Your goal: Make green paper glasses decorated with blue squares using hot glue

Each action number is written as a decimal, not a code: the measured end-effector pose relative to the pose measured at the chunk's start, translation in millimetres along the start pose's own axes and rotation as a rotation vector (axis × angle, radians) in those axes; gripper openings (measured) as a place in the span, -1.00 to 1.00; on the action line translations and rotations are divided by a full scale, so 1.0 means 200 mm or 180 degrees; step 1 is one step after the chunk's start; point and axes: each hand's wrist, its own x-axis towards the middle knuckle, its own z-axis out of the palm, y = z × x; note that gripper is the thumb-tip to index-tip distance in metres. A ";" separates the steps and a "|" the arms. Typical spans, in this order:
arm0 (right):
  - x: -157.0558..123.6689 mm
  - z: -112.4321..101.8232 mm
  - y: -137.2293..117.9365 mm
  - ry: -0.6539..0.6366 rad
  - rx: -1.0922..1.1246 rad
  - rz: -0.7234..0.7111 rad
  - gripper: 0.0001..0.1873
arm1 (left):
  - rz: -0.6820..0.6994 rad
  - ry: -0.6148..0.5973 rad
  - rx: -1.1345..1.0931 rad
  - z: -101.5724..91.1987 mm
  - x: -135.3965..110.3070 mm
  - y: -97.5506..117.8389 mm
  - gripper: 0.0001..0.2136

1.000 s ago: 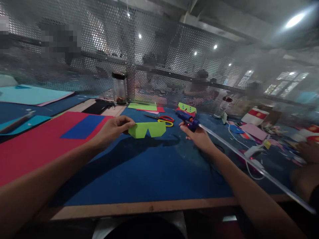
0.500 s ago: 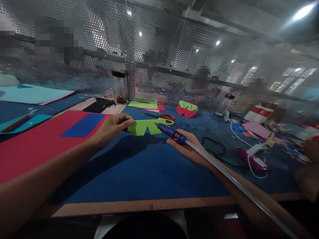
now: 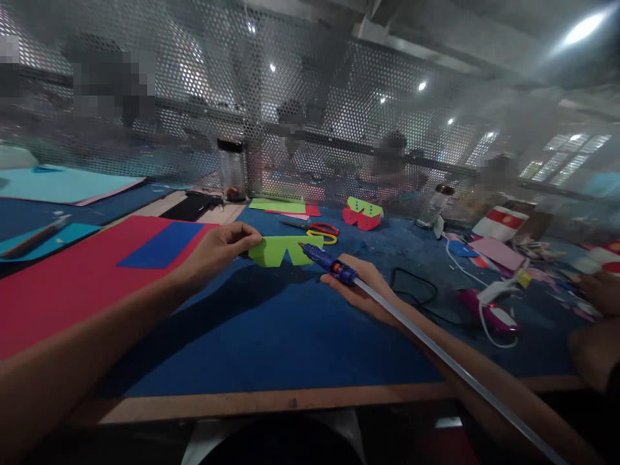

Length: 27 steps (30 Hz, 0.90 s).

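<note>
Between its thumb and fingers my left hand (image 3: 227,248) pinches the left end of a lime-green paper cutout (image 3: 271,250), which has a V-shaped notch in its lower edge. The cutout is held up over the blue table. My right hand (image 3: 363,287) is closed around a blue glue gun (image 3: 329,263), with a long clear glue stick (image 3: 436,345) running out of its back. The nozzle is at the right part of the cutout; whether it touches the paper I cannot tell. Scissors (image 3: 322,229) with red and yellow handles lie just behind the cutout.
Red paper (image 3: 72,284) with a blue strip (image 3: 162,245) covers the left side. A red-and-green paper piece (image 3: 363,214) stands behind. Two jars (image 3: 232,171) flank the mesh partition (image 3: 329,129). Rightward are a pink device (image 3: 489,313), cables, paper scraps and another person's hand (image 3: 598,290).
The glue gun's nozzle has shifted slightly left and down across the green cutout. My left hand still pinches the cutout in nearly the same place.
</note>
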 end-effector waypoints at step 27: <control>-0.01 0.00 0.02 -0.0179 -0.0325 0.0219 -0.54 | 0.0044 -0.0030 0.0009 0.00 0.00 0.01 -0.58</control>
